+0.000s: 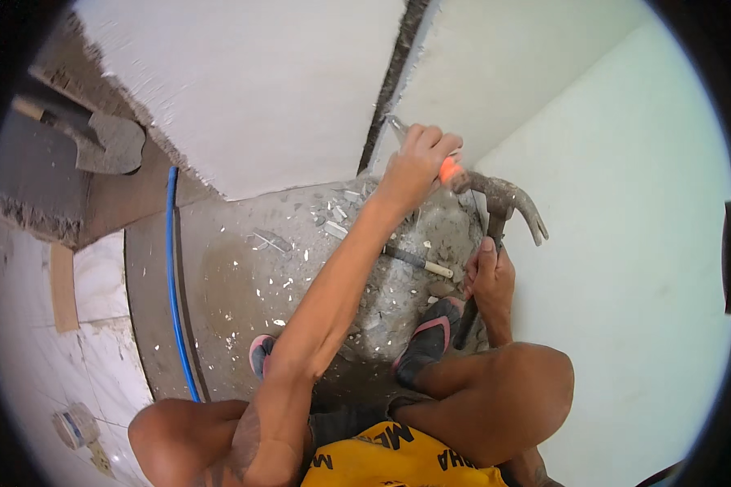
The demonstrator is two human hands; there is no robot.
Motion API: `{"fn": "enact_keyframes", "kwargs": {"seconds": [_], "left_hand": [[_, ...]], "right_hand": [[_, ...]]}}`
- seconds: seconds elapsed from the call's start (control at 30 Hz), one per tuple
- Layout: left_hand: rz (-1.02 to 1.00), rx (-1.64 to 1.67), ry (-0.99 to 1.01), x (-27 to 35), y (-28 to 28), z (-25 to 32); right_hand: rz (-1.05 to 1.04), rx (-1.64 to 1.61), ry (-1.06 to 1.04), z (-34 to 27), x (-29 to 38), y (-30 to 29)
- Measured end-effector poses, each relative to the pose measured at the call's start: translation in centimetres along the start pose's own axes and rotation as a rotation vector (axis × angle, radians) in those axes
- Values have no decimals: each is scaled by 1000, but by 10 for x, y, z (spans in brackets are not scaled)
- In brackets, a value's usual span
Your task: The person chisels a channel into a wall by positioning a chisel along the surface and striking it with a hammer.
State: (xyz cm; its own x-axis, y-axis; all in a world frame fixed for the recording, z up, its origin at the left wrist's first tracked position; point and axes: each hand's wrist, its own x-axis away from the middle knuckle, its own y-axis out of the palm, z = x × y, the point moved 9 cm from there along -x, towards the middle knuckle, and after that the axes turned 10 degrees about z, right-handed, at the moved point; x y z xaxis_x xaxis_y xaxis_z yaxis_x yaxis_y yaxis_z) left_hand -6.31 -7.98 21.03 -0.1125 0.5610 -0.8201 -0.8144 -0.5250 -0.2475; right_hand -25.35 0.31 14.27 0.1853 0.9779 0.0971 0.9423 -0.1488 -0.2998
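My left hand (423, 155) grips a chisel by its orange handle (450, 170). The metal blade (397, 126) points up and left, its tip at the edge of a dark vertical groove (396, 67) cut into the white wall. My right hand (491, 274) is closed around the shaft of a claw hammer (502, 198). The hammer's face is against or very near the butt of the chisel handle, and its claw points to the right. Below my left forearm, a dark tool with a pale end (420, 262) lies among the rubble (444, 231).
A blue pipe or hose (172, 268) lies along the floor at left. Beyond it are a shovel (113, 146), a wooden strip (64, 286), white marbled tiles (100, 286) and a round container (75, 426). A plain white wall (615, 243) rises close on my right. Plaster chips litter the concrete floor (237, 286).
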Motion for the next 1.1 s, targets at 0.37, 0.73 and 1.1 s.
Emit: {"fn": "enact_keyframes", "kwargs": {"seconds": [0.37,0.73,1.1], "left_hand": [[-72,55,-11,3,-1,-10],[68,98,-20,-32,-6,-18],[113,106,-29,-52,-16,-17]], "right_hand": [[-9,-30,47,-9,-1,-6],[-68,68,-79,-47,12,-2],[26,-64,-630,-97,18,5]]}}
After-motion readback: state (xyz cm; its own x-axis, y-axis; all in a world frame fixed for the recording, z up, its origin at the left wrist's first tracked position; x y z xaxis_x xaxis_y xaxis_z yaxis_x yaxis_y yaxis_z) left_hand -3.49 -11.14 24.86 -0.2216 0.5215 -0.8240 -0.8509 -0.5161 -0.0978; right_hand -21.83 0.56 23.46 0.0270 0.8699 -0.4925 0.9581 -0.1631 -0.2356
